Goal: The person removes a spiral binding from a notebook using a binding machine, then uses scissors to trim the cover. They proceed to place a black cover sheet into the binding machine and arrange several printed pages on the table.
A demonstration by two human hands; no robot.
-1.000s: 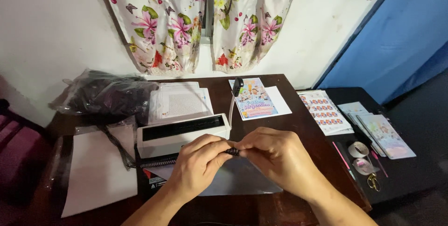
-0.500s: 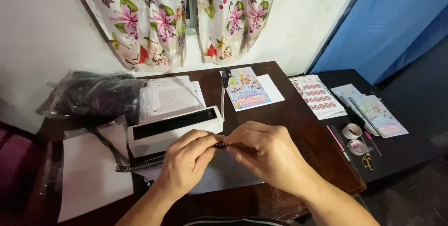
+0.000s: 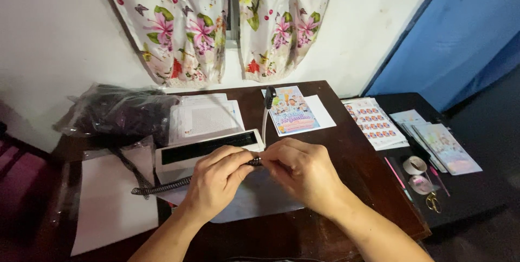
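— Where the two hands meet near the front edge of the table (image 3: 346, 148), what is pinched between them?

— A black wire coil (image 3: 173, 185), the spiral kind for binding. The left hand (image 3: 216, 181) and the right hand (image 3: 303, 172) both grasp its right end with thumb and fingertips, knuckles up. The rest of the coil runs out to the left, low over the tabletop, ending above a white sheet (image 3: 111, 202) by the left edge.

— And under the hands?

— A clear plastic cover sheet (image 3: 254, 200), lying flat. Just behind the hands sits a white binding machine (image 3: 208, 148) with a long dark slot.

— Further back?

— A bag of dark plastic (image 3: 116, 113) at the back left corner, with a stack of white pages (image 3: 206, 116) beside it. Toward the back edge lies a colourful printed booklet (image 3: 292, 111) on white paper.

— To the right?

— A lower black side table (image 3: 476, 186) carries a sticker sheet (image 3: 374, 122), more printed covers (image 3: 447, 148), two tape rolls (image 3: 416, 165) and small gold scissors (image 3: 432, 202).
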